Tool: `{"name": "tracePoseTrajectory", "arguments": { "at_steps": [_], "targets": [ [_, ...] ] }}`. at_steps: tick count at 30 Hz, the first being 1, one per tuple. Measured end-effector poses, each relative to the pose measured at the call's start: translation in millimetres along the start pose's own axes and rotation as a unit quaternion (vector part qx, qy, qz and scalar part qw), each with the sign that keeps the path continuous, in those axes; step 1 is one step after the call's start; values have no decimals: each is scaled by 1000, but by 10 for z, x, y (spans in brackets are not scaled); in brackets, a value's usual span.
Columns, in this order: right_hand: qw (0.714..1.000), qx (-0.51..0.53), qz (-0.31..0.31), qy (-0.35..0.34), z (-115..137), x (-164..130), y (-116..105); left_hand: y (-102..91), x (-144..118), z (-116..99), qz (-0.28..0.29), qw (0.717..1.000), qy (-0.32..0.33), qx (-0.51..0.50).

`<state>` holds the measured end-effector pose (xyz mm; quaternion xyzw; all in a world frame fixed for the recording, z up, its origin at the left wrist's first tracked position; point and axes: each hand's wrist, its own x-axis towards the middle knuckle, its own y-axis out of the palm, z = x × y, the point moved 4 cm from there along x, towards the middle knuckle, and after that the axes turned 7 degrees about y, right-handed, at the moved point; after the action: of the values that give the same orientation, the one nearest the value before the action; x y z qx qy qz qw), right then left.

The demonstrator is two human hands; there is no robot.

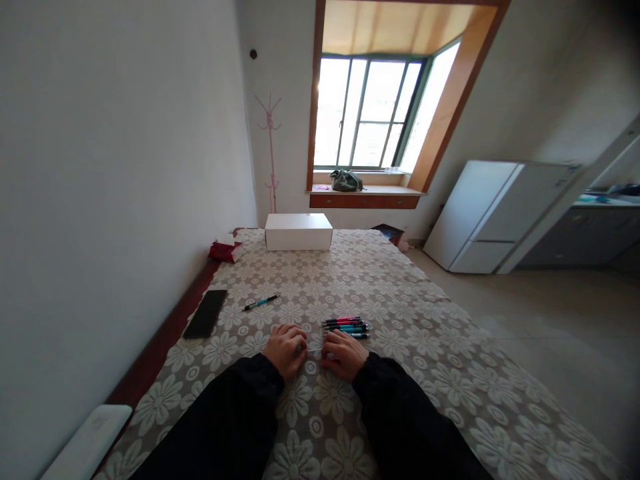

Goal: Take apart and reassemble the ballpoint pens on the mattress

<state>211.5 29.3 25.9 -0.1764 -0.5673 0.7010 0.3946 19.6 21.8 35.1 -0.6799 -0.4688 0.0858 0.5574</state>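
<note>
My left hand [285, 348] and my right hand [344, 353] rest close together on the flower-patterned tablecloth [425, 347], fingers curled. Between them runs a thin pale pen part [315, 349], gripped at one end by each hand; it is too small to tell exactly what it is. Just beyond my right hand lies a small bundle of pens [347, 325], pink and teal with black grips. A single teal pen [260, 303] lies apart, further left. Both my sleeves are black.
A black phone [205, 313] lies near the table's left edge by the wall. A white box [299, 231] and a red tissue pack [225, 251] sit at the far end. A white object [87, 443] is at the near left corner. A white fridge [493, 217] stands right.
</note>
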Motion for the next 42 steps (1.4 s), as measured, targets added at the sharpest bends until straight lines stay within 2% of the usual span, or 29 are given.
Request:
{"name": "tracePoseTrajectory", "arguments": {
  "at_steps": [5, 17, 20, 33, 36, 42],
  "targets": [
    [1000, -14, 6, 1, -6, -27, -54, -20, -17, 41, -6, 1000, -28, -4],
    [998, -24, -46, -35, 192, -12, -75, -13, -21, 54, -4, 1000, -25, -4],
    [998, -17, -60, -29, 174, -20, -83, -8, -23, 64, -8, 1000, -26, -3],
    [999, -14, -49, 18, -52, -73, -188, -32, -12, 52, -12, 1000, -26, -4],
    [999, -14, -27, 13, -44, -67, -153, -39, -8, 25, -13, 1000, -14, -6],
    [1000, -21, -10, -7, 71, -40, -72, -42, -5, -119, 6, 998, 55, -33]
  ]
}}
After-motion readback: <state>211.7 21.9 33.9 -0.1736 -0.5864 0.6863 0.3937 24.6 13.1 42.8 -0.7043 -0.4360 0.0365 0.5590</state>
